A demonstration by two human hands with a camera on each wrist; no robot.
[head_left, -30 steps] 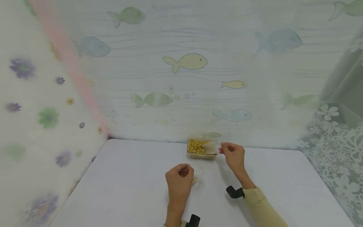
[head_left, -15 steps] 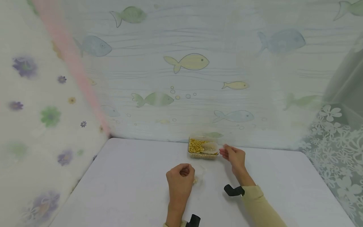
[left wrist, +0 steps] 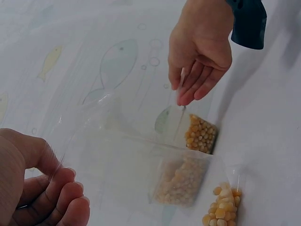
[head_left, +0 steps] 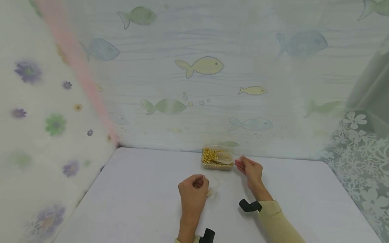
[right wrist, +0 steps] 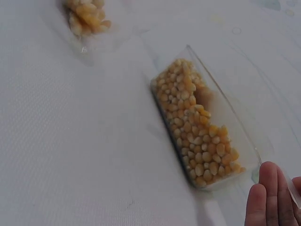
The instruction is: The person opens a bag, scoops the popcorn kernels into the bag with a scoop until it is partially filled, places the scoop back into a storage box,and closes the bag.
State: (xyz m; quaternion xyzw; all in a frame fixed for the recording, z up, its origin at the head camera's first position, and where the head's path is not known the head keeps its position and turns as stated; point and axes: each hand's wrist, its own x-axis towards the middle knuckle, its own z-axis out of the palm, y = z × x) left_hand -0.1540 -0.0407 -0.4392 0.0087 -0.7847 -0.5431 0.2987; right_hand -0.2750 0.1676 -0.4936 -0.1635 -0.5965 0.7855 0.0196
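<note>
left hand [head_left: 193, 190]: bare, back of hand towards the head view; thumb and forefinger pinch the upper edge of the bag, the other fingers curled in.

thin, clear, soft plastic bag [left wrist: 129, 155]: hangs open from the left hand and spreads to its right; partly hidden behind that hand in the head view. whether its base touches the bench cannot be told.

small heap of yellow corn kernels [left wrist: 222, 209]: gathered in the bottom of the bag.

right hand [head_left: 251, 171]: bare, just beside the right end of the container; thumb and fingers grip the handle of the scoop.

translucent whitish scoop [head_left: 225, 157]: broad blade inside the container, in the right-hand part, against the kernels; handle passes over the rim into the right hand.

clear, rectangular, straight-walled container [head_left: 209, 166]: upright near the far edge of the bench, beyond the bag and apart from it.

mass of yellow corn kernels [right wrist: 202, 146]: in the container, heaped higher towards the left end.

white-covered bench [head_left: 136, 195]: beneath the container.

pale yellow sleeve [head_left: 279, 219]: on the right forearm, with a black angled fitting [head_left: 250, 205] at the cuff.

pale wall covering with printed fish [head_left: 206, 84]: behind the bench.
</note>
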